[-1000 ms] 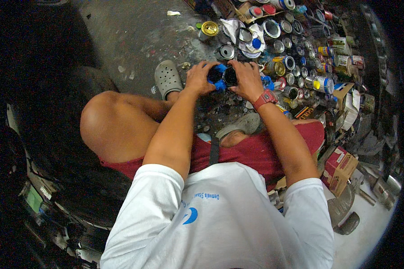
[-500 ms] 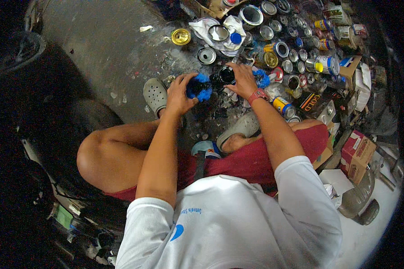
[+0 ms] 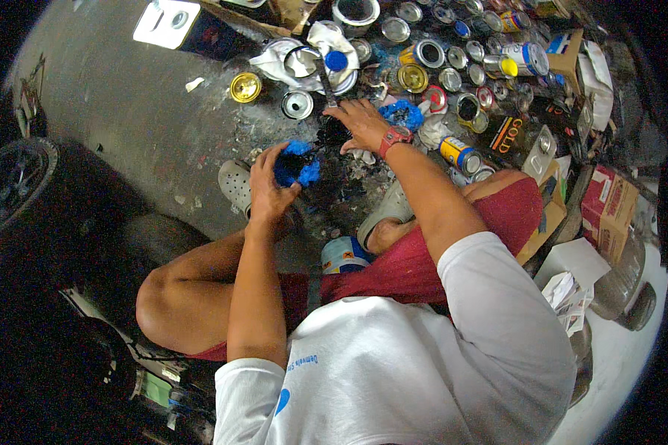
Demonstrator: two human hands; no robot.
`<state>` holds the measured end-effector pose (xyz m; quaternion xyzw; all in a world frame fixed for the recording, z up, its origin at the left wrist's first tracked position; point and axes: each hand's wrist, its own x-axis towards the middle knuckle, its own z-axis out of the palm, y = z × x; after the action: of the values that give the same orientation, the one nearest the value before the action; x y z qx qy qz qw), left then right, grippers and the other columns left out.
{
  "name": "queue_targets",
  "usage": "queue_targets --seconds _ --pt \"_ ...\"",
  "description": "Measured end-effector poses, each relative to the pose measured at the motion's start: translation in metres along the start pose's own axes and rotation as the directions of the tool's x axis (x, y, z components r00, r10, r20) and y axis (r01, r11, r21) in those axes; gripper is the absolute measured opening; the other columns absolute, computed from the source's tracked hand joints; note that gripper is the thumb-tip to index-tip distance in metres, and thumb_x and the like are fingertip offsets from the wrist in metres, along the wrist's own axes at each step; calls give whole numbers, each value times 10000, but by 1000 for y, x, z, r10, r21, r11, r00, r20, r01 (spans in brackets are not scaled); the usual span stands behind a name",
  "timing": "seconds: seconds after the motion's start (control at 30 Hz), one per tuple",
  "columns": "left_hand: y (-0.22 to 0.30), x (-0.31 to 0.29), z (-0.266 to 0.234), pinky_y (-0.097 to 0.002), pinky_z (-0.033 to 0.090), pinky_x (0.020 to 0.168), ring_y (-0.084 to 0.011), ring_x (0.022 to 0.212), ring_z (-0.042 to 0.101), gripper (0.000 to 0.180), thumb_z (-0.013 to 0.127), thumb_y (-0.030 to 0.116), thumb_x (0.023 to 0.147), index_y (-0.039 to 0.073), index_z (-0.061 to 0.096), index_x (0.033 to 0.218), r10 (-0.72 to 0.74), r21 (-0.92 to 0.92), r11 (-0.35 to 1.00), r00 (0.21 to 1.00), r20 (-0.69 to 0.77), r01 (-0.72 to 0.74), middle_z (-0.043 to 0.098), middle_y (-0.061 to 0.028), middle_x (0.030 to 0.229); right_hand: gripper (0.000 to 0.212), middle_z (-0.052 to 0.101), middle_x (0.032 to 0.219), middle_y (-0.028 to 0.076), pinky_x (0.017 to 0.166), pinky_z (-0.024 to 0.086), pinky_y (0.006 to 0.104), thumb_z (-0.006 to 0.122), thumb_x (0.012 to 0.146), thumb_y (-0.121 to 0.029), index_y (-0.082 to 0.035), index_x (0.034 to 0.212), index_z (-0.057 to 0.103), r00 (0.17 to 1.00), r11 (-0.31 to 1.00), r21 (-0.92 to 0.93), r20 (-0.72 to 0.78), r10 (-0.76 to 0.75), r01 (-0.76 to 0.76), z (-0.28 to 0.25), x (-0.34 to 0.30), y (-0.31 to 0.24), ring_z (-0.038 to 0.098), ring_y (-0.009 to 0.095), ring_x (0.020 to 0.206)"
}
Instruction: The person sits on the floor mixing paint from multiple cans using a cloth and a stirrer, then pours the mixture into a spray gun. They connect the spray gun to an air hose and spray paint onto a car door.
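My left hand (image 3: 269, 182) is curled around a container with a ragged bright-blue covering (image 3: 308, 175) and a dark inside. To its right, a black-coated can (image 3: 332, 135) sits between the fingers and thumb of my right hand (image 3: 361, 124), tilted towards the blue-covered container. Its dark outline blends with the stained floor, so its mouth is hard to make out. Just beyond my right fingertips a narrow dark strip (image 3: 326, 85) lies against a white cloth (image 3: 274, 63). Another crumpled blue piece (image 3: 402, 115) lies beside my right wrist.
A gold tin (image 3: 246, 87) and a silver can (image 3: 298, 104) stand ahead. Many cans crowd the far right, with a yellow-labelled can (image 3: 459, 154) nearer. A red and brown carton (image 3: 607, 211) lies at right. A white-topped rectangular tin (image 3: 169, 22) stands far left; a tyre (image 3: 18, 182) is at left.
My right hand has moved left with the black can, which has gone from upright to tilted. My left hand still holds the blue-covered container. The view has shifted.
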<state>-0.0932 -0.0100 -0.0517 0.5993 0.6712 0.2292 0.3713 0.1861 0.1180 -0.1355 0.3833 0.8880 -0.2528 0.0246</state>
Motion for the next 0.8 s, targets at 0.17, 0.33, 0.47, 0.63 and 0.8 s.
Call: queue_targets --seconds 0.17,0.33,0.47,0.63,0.8 --pt "-7 -2 -1 -502 426 1214 -425 1390 551 910 859 76 657 164 577 1517 -4 26 1000 999 35 3 606 -188 1475 1097 594 1441 171 1144 434 543 997 656 -454 -238 1584 453 986 995 89 -152 63 -50 -1 -17 -10 557 407 1354" --pt "-11 -2 0 -499 438 1204 -425 1375 561 934 878 63 662 163 563 1535 26 58 998 998 54 -30 623 -186 1454 873 636 1405 191 1132 439 528 992 730 -344 -109 1435 534 734 845 423 -449 510 -328 18 -44 -32 586 429 1317" --pt "-10 -2 3 -496 459 1184 -423 1360 575 943 889 62 658 171 566 1537 6 110 994 999 42 -10 634 -180 1438 635 713 1221 196 1003 543 497 958 803 -320 -37 1261 621 87 383 819 -385 919 -427 52 -68 -35 690 402 1154" --pt "-5 -2 8 -484 479 1170 -413 1338 599 935 892 44 660 177 572 1529 -8 150 989 999 33 3 643 -171 1420 730 723 1220 226 1021 540 507 958 794 -410 5 1283 611 -78 1 772 -66 995 -635 103 -98 -49 695 418 1157" --pt "-5 1 7 -480 490 1160 -405 1325 606 942 896 38 653 181 571 1526 13 137 990 999 35 -18 647 -163 1408 787 762 1217 244 1029 571 474 976 716 -551 25 1197 738 78 -37 690 134 988 -723 119 -79 -62 730 403 1153"
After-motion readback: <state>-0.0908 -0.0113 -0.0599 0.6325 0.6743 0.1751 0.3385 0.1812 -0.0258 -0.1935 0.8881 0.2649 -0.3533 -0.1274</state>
